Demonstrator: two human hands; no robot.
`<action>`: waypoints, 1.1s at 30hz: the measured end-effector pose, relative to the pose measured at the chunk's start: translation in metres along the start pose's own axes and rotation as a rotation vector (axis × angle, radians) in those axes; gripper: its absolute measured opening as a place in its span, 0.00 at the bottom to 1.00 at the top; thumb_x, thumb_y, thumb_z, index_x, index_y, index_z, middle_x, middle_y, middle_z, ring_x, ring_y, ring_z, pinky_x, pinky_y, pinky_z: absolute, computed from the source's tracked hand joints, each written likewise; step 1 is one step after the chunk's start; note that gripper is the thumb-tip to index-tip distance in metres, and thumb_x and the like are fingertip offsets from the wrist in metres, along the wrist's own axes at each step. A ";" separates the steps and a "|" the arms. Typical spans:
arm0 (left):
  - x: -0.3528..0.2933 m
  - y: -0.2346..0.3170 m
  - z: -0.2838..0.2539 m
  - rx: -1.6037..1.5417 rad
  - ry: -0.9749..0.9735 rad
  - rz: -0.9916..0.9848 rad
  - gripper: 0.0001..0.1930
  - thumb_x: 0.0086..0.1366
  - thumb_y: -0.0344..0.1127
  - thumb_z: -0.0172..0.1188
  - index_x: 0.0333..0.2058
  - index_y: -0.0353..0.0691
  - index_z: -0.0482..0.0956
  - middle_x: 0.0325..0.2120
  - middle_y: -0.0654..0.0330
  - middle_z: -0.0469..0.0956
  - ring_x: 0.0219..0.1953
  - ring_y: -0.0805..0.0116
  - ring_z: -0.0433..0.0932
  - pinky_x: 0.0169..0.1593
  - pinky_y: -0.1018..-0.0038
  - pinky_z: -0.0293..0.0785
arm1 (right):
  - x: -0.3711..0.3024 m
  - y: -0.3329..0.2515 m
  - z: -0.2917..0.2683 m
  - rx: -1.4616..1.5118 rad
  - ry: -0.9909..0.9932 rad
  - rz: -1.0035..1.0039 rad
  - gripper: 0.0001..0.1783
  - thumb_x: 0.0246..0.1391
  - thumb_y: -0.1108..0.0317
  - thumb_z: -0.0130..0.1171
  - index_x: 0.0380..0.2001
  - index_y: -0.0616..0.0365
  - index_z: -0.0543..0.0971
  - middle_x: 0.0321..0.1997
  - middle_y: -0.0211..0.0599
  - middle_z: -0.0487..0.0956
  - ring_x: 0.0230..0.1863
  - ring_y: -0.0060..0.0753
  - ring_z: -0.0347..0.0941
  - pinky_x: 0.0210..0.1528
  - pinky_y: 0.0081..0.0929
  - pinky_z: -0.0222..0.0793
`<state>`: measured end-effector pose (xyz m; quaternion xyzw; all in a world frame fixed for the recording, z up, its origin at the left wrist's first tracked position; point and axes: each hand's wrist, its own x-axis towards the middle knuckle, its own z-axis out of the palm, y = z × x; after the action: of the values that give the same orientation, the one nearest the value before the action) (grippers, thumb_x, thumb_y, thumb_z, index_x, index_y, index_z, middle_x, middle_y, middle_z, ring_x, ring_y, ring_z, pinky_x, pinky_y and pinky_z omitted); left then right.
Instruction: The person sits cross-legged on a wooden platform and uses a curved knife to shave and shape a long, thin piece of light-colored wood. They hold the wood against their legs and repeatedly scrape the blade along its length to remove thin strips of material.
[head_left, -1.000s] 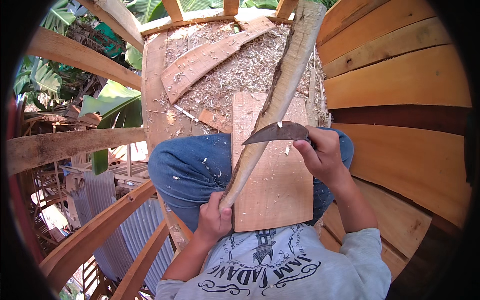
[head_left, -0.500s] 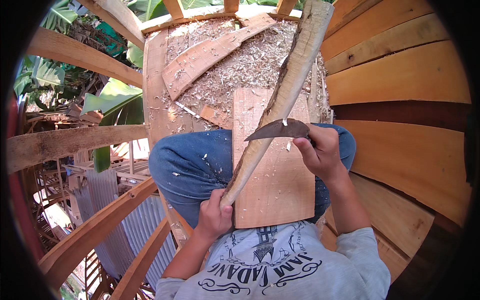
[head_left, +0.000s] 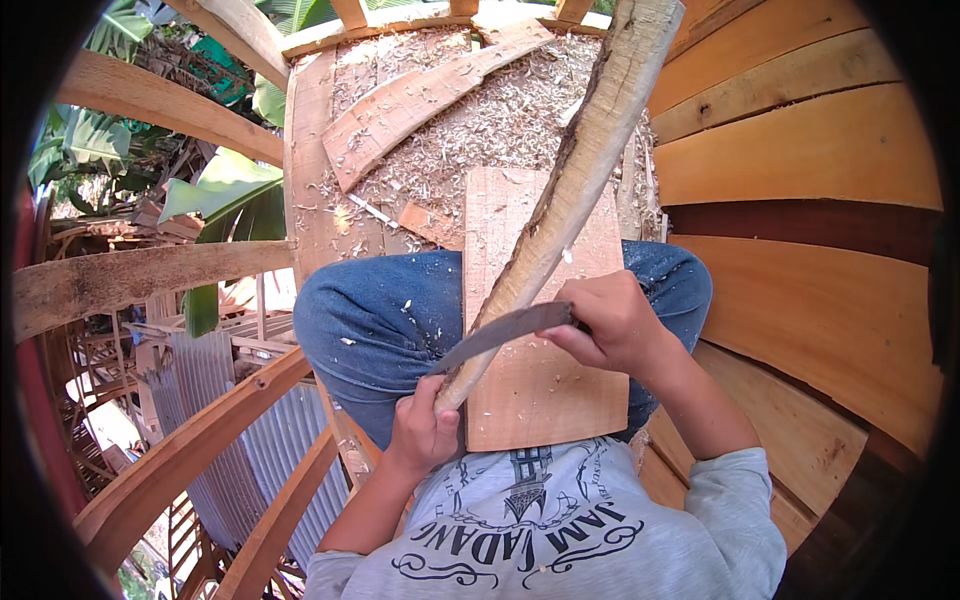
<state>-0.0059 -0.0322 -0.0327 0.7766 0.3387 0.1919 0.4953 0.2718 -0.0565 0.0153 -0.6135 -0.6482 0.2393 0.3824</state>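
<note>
Over board (head_left: 540,390), stick (head_left: 580,170) lengthwise, far-right.

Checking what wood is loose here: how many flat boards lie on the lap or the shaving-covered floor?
2. One flat board rests on the lap under the long stick; another board lies diagonally on the floor among shavings. Shavings may hide more.

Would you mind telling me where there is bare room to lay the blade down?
The flat board on the lap is bare below the right hand and blade. The planks to the right are bare. Ahead, wood shavings crowd the platform.
</note>
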 end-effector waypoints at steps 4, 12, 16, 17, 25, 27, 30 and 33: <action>0.007 0.006 -0.001 -0.022 -0.017 -0.071 0.24 0.68 0.49 0.42 0.39 0.28 0.69 0.20 0.49 0.73 0.20 0.51 0.78 0.24 0.65 0.72 | 0.012 -0.005 -0.003 0.111 0.124 0.197 0.09 0.52 0.68 0.60 0.26 0.65 0.77 0.14 0.42 0.71 0.12 0.29 0.67 0.16 0.26 0.60; 0.014 0.006 -0.001 0.010 0.009 0.112 0.24 0.68 0.50 0.42 0.39 0.29 0.69 0.19 0.51 0.72 0.19 0.55 0.77 0.24 0.67 0.71 | -0.007 -0.018 0.028 -0.153 -0.110 -0.156 0.15 0.42 0.61 0.66 0.19 0.56 0.71 0.13 0.33 0.68 0.14 0.34 0.70 0.15 0.30 0.64; 0.000 0.004 -0.004 -0.056 -0.018 -0.070 0.24 0.69 0.50 0.42 0.40 0.28 0.70 0.18 0.52 0.72 0.19 0.56 0.77 0.24 0.68 0.71 | 0.012 -0.008 -0.006 -0.172 0.065 0.038 0.16 0.45 0.62 0.66 0.18 0.59 0.71 0.13 0.36 0.69 0.14 0.35 0.70 0.17 0.29 0.63; 0.005 0.006 -0.002 -0.068 -0.023 -0.086 0.24 0.69 0.50 0.42 0.40 0.28 0.69 0.18 0.52 0.71 0.19 0.56 0.77 0.24 0.69 0.70 | 0.017 0.000 -0.020 -0.234 0.181 0.130 0.16 0.46 0.63 0.66 0.18 0.61 0.72 0.13 0.37 0.69 0.14 0.33 0.68 0.17 0.28 0.61; 0.007 0.007 -0.001 -0.158 0.035 -0.088 0.27 0.67 0.57 0.40 0.32 0.33 0.67 0.13 0.65 0.62 0.13 0.75 0.62 0.18 0.77 0.57 | 0.001 -0.012 -0.015 0.383 0.083 0.411 0.10 0.48 0.68 0.65 0.25 0.62 0.75 0.15 0.27 0.70 0.15 0.15 0.61 0.17 0.19 0.56; 0.009 0.006 -0.003 -0.202 0.016 -0.113 0.28 0.67 0.59 0.39 0.30 0.34 0.66 0.12 0.65 0.61 0.13 0.77 0.60 0.18 0.78 0.54 | 0.000 -0.012 -0.017 0.669 0.011 0.468 0.09 0.49 0.69 0.64 0.29 0.61 0.75 0.18 0.24 0.71 0.16 0.12 0.61 0.17 0.17 0.55; 0.010 0.005 -0.006 -0.275 0.007 -0.146 0.29 0.66 0.61 0.39 0.28 0.35 0.64 0.12 0.66 0.60 0.13 0.79 0.57 0.17 0.80 0.50 | -0.004 -0.022 -0.013 1.093 -0.166 0.572 0.13 0.52 0.71 0.61 0.39 0.62 0.71 0.24 0.24 0.72 0.19 0.09 0.61 0.19 0.14 0.54; 0.011 0.008 -0.006 -0.296 0.021 -0.170 0.30 0.65 0.63 0.38 0.27 0.35 0.64 0.11 0.66 0.59 0.13 0.80 0.56 0.17 0.80 0.48 | 0.002 -0.028 -0.004 0.823 -0.032 0.551 0.11 0.53 0.71 0.60 0.39 0.62 0.73 0.21 0.22 0.71 0.19 0.08 0.61 0.20 0.14 0.55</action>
<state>0.0006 -0.0230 -0.0228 0.6615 0.3764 0.2052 0.6153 0.2582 -0.0593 0.0399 -0.5564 -0.3194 0.5769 0.5055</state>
